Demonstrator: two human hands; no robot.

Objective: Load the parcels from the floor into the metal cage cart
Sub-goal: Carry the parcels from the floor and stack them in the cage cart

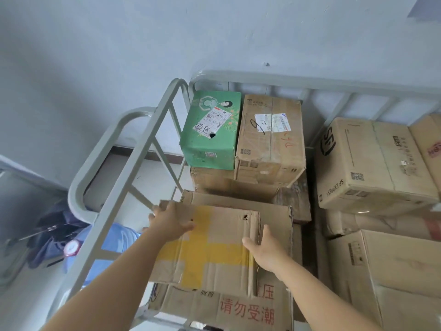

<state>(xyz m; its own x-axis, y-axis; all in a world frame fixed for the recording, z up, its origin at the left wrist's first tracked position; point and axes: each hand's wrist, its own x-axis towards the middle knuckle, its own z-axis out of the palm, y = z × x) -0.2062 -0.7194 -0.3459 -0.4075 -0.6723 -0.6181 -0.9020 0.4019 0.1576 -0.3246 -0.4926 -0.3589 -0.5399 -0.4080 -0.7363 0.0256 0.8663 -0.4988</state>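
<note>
From the head camera we're looking down into the cart [152,139] — and the parcel [214,247] with yellow tape sits right between our two hands, on top of a printed box [238,309] at the cart's near end. Our left hand [170,223] is on its far-left corner, fingers curled over the edge beside the rail. Our right hand [267,249] grips the right side, thumb on top, fingers wrapped out of sight down the flank. So the parcel lies dead ahead of both hands, its long axis running left to right across us — neither hand nearer, we'd say. Beyond it there's a lower gap, then a green box [212,130] and a brown box [269,139] stacked at the back. To seat it, we judge a push straight forward, away from us, keeping the left corner off the rail.
</note>
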